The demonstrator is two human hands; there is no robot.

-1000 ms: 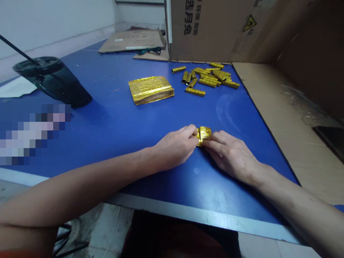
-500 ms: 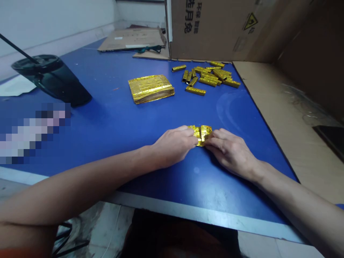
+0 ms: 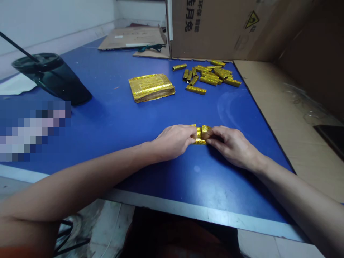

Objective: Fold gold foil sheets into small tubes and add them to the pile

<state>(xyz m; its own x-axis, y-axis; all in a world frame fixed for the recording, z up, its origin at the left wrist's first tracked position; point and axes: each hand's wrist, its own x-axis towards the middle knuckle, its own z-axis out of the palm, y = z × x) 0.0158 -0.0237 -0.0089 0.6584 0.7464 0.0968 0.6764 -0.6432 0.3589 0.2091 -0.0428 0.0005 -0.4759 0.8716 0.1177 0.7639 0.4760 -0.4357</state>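
Note:
A sheet of gold foil paper [image 3: 199,135] lies on the blue table between my hands, its two ends folded inward. My left hand [image 3: 177,141] is closed on the left end, thumb at the near edge. On the right end, the fingers of my right hand [image 3: 228,143] pinch the folded flap. My fingers hide much of both ends. Beyond my hands rests a stack of gold foil paper [image 3: 152,87]. To its right is a loose pile of small folded gold foil pieces [image 3: 209,75].
A dark tumbler with a straw [image 3: 57,80] stands at the left, near a blurred-out patch. A large cardboard box [image 3: 215,32] stands at the back, with flat cardboard [image 3: 131,37] beside it. More cardboard [image 3: 271,107] covers the right side. The table's pale edge [image 3: 172,202] runs nearest me.
The right flap of the sheet lies further under my right fingers, and the gap between the two folded ends looks wider. Both hands stay in nearly the same place.

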